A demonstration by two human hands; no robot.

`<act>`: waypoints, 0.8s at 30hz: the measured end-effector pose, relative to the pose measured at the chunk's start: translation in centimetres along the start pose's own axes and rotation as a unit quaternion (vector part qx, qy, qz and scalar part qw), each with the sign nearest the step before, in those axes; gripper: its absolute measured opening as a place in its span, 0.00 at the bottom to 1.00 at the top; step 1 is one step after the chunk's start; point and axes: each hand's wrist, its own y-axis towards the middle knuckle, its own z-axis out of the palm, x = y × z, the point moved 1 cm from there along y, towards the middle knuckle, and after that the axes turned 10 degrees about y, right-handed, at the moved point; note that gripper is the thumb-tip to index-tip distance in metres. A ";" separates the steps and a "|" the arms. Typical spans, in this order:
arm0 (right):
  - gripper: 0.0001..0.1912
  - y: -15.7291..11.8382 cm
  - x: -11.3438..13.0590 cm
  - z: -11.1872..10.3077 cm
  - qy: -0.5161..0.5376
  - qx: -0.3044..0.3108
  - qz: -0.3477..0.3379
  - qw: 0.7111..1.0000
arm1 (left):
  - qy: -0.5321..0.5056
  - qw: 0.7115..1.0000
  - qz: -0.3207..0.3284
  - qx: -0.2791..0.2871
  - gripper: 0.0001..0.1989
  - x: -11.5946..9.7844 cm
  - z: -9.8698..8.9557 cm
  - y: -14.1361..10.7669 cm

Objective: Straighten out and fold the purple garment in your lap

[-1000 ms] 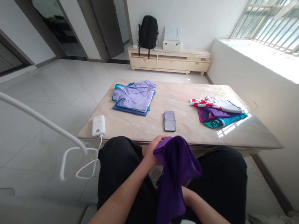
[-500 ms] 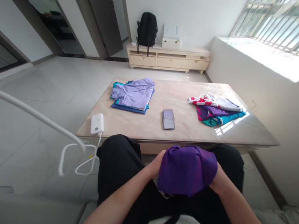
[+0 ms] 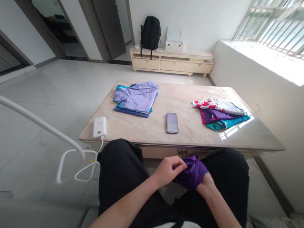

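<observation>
Marble table (image 3: 192, 140) ahead — purple cloth (image 3: 192, 171) bunched in left hand (image 3: 168, 171), right hand (image 3: 207, 180) seemingly inside, its grip hidden.

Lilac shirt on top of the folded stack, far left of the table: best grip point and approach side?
Take the lilac shirt by its near folded edge, coming from the seated person's side, low over the table. It lies flat and folded on the stack, so a pinch under that straight edge probably lifts it alone. That approach path is clear of the phone and charger.
</observation>
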 end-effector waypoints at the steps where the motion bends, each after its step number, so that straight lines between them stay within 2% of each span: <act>1: 0.19 -0.4 -0.2 0.0 0.001 0.002 -0.010 1.000 | 0.037 0.999 -0.013 0.009 0.19 0.3 0.1 0.0; 4: 0.18 -1.7 0.2 0.9 0.002 0.009 -0.066 0.998 | 0.087 0.993 -0.060 0.049 0.22 1.4 0.7 -0.2; 8: 0.21 -3.3 1.8 2.6 -0.020 0.037 -0.069 0.997 | -0.041 0.993 -0.080 0.077 0.30 2.2 1.5 -0.3; 10: 0.22 -3.5 2.4 3.4 -0.019 0.050 -0.057 0.997 | -0.083 0.994 -0.053 0.047 0.32 2.1 1.3 -0.2; 12: 0.20 -3.1 2.4 4.0 -0.007 0.055 -0.079 0.995 | -0.092 0.995 -0.026 -0.001 0.34 1.8 1.0 0.0; 15: 0.17 -1.8 1.5 4.0 0.002 0.054 -0.111 0.992 | -0.119 0.992 -0.018 -0.032 0.27 1.6 0.5 0.2; 19: 0.14 -0.5 -0.4 2.6 -0.004 0.049 -0.075 0.996 | -0.206 0.975 -0.027 -0.073 0.14 1.7 0.4 0.4; 21: 0.15 -0.3 -0.7 1.8 -0.013 0.040 -0.068 0.997 | -0.264 0.959 -0.029 -0.104 0.12 1.6 0.2 0.5; 24: 0.15 -0.6 -0.5 1.3 -0.034 0.033 -0.071 0.996 | -0.312 0.943 -0.042 -0.108 0.12 1.5 0.1 0.6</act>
